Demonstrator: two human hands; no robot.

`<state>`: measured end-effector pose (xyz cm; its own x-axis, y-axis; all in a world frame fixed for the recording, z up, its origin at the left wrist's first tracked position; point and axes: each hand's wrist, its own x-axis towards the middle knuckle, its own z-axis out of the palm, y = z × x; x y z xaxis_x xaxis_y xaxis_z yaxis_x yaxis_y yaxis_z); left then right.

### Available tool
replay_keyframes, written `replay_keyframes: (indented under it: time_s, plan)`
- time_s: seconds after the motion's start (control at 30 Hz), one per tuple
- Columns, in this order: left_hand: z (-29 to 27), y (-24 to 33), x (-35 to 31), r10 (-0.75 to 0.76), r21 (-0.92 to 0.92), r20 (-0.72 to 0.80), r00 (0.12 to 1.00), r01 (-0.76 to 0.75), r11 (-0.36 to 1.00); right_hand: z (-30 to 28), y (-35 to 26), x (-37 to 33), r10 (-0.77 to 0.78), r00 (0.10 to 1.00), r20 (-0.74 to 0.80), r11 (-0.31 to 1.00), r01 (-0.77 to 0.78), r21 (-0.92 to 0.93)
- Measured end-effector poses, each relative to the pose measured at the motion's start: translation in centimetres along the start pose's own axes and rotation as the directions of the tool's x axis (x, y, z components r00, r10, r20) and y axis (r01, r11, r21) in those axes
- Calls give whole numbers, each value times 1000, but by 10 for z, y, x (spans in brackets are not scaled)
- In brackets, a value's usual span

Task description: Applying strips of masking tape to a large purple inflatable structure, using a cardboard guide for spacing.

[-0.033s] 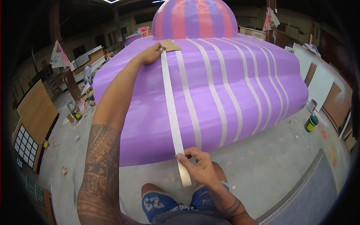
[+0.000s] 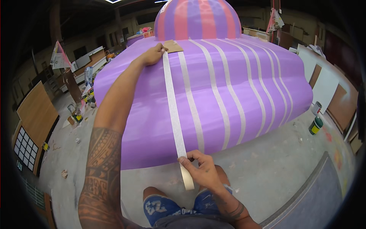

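A strip of masking tape [image 2: 174,110] runs taut down the front of a large purple wavy form [image 2: 145,126]. At its upper end my left hand [image 2: 153,55] is closed, thumb and fingers pinching the tape against a piece of brown cardboard [image 2: 174,46]. Lower down, past the form's bottom edge, my right hand [image 2: 200,168] pinches the strip between thumb and fingers, and the loose tail curls below, showing its cream side. Several more pale tape strips [image 2: 216,91] lie on the purple surface to the right, running roughly the same way.
A pink-and-purple striped dome [image 2: 198,19] tops the form. Paint cans [image 2: 315,125] stand on the concrete floor at right. A dark curved-edged panel [image 2: 316,194] is at lower right. Wooden boards [image 2: 38,108] and a gridded panel [image 2: 26,147] lean at left.
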<state>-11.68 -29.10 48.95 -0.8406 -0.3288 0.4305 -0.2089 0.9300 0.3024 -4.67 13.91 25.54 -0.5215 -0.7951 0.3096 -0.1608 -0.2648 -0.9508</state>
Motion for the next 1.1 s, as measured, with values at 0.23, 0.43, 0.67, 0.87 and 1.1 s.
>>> replay_keyframes:
  time_s: [0.23,0.43,0.67,0.87,1.1]
  plan:
    - [6,-6,-7,47,-12,-90,995,-49,999,-2,0,-1,8,1000,2,1000,-8,-8]
    - [3,-4,-8,24,17,-113,993,-23,1000,-1,-1,3,11,1000,2,1000,-11,-3]
    - [7,0,-9,45,116,-140,989,-29,993,-1,5,4,2,999,35,1000,-1,-20]
    - [7,3,-14,14,52,-126,992,-7,999,2,6,1,-51,998,33,997,52,-49]
    - [-6,-17,-11,4,-144,-189,982,-32,989,3,7,1,36,999,24,999,-36,11]
